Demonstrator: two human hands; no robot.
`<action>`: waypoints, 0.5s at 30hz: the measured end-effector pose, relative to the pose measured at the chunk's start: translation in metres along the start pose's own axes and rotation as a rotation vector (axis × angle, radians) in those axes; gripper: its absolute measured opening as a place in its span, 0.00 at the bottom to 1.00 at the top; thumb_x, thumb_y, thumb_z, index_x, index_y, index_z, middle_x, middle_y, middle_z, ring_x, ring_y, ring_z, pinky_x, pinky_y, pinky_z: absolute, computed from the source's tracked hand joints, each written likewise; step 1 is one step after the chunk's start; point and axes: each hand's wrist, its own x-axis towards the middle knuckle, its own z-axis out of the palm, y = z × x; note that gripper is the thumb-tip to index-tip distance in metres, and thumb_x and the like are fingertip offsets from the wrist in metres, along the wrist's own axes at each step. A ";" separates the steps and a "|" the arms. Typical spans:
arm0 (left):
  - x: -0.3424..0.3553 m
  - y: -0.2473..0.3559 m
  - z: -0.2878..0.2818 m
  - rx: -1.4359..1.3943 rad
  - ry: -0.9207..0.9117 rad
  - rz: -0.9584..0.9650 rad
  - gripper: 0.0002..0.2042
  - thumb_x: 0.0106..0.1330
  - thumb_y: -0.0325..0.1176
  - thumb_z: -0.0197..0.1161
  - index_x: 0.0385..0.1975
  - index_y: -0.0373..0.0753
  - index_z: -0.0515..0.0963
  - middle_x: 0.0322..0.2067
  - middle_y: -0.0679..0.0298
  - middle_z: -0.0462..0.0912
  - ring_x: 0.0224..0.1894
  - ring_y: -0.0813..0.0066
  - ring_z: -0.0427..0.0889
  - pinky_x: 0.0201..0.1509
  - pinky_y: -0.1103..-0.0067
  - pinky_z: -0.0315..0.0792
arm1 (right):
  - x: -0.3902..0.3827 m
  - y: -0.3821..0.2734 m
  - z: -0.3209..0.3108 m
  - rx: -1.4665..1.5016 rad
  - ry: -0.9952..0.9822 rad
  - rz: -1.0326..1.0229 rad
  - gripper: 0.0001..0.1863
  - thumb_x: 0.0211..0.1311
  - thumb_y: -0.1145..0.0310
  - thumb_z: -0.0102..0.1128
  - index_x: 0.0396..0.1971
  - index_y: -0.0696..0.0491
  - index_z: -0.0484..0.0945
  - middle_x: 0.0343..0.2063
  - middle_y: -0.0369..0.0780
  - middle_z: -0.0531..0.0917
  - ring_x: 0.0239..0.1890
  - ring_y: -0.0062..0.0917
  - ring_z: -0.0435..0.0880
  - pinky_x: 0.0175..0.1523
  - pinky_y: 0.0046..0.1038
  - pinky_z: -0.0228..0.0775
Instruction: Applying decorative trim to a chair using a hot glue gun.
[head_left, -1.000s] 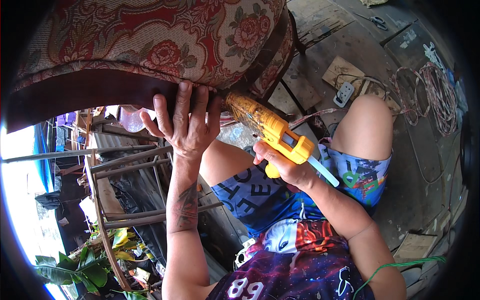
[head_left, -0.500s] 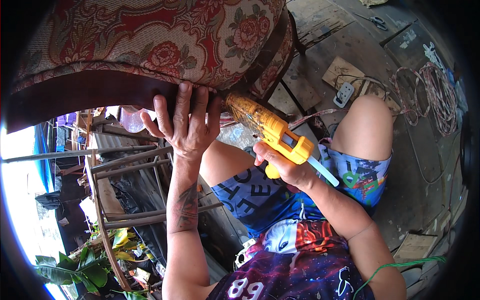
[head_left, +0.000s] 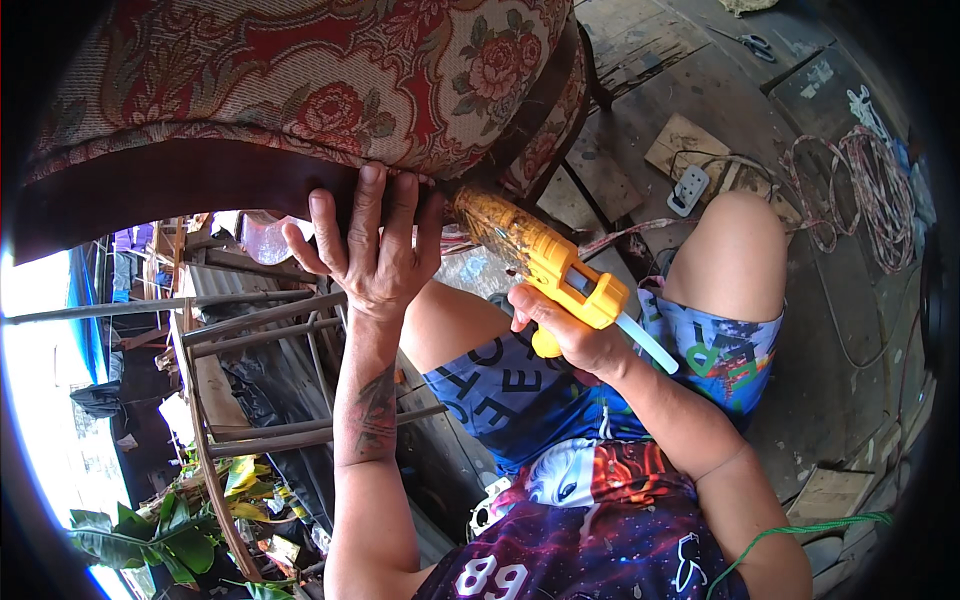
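A yellow hot glue gun (head_left: 555, 262) is gripped in my right hand (head_left: 575, 335), its stained nozzle end against the lower edge of an upholstered chair (head_left: 330, 75). From the back of the gun sticks a pale glue stick (head_left: 648, 345). Red and cream floral fabric covers the chair above a dark wooden frame (head_left: 190, 185). My left hand (head_left: 375, 245) lies on that frame with its fingers spread, the fingertips touching the seam where fabric meets wood. What the nozzle tip touches is hidden behind the left fingers and the chair edge.
On the plank floor at right are a white power strip (head_left: 687, 190) on a wooden board and a coiled reddish cord (head_left: 875, 195). Scissors (head_left: 752, 43) lie farther back. A wooden railing (head_left: 200, 400) stands at left beside plants (head_left: 165, 540). My bent knees flank the gun.
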 end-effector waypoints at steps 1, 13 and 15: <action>0.000 0.000 0.000 0.000 0.000 0.000 0.16 0.61 0.47 0.71 0.48 0.56 0.84 0.63 0.72 0.77 0.75 0.57 0.56 0.78 0.50 0.36 | 0.000 -0.001 0.000 0.018 0.006 0.013 0.11 0.72 0.64 0.60 0.42 0.57 0.79 0.29 0.37 0.83 0.30 0.22 0.86 0.36 0.26 0.78; 0.000 0.000 -0.001 0.012 -0.006 -0.001 0.16 0.61 0.48 0.71 0.48 0.56 0.84 0.62 0.72 0.78 0.75 0.57 0.56 0.78 0.51 0.36 | -0.003 0.003 -0.001 0.089 0.005 0.096 0.11 0.71 0.64 0.61 0.43 0.56 0.79 0.30 0.37 0.84 0.31 0.21 0.86 0.36 0.26 0.78; 0.000 0.001 -0.001 0.008 -0.002 -0.001 0.16 0.61 0.48 0.71 0.48 0.56 0.84 0.62 0.72 0.78 0.75 0.57 0.56 0.78 0.51 0.36 | -0.004 0.006 -0.001 0.052 0.004 0.062 0.10 0.71 0.64 0.62 0.43 0.56 0.79 0.30 0.37 0.84 0.30 0.21 0.86 0.36 0.27 0.78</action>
